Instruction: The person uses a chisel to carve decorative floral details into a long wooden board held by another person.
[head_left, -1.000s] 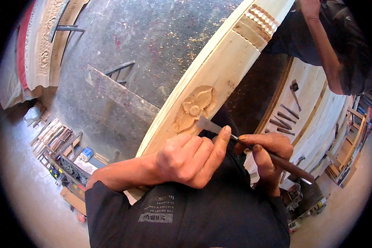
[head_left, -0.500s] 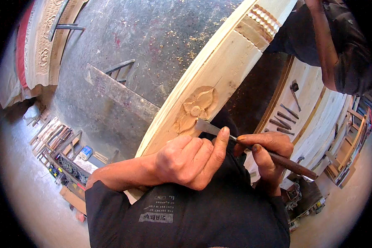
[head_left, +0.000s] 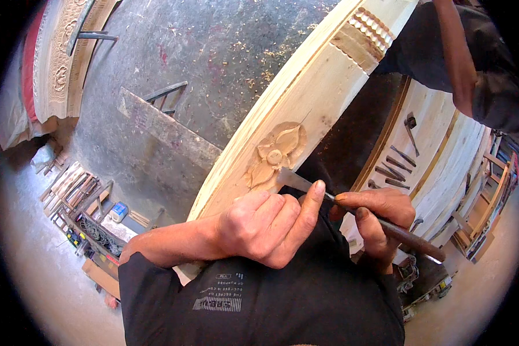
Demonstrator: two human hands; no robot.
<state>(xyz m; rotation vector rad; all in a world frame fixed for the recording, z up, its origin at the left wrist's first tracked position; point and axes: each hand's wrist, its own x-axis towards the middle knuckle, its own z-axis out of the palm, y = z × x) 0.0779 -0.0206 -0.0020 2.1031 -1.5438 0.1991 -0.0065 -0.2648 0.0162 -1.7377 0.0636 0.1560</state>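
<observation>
A pale curved wooden beam (head_left: 323, 86) runs diagonally in front of me, with a flower carving (head_left: 274, 157) in relief on its face. The flat blade of a wood chisel (head_left: 292, 180) meets the wood at the flower's lower right edge. My right hand (head_left: 380, 216) is closed round the chisel, thumb and fingers at the front of its dark handle. Resting on the beam, my left hand (head_left: 265, 225) has its fingers curled and its index finger laid against the chisel's shank. The underside of that grip is hidden.
Several carving tools (head_left: 395, 167) lie on pale boards (head_left: 427, 115) to the right. Another person's arm (head_left: 458, 63) is at the upper right. A carved panel (head_left: 60, 69) stands at the far left. Wood shavings dot the dark floor (head_left: 213, 57); a metal-legged plank (head_left: 170, 127) stands beyond the beam.
The chisel and both hands have shifted slightly to the right and a little down. The beam also sits slightly further right in the picture. Both hands keep their hold.
</observation>
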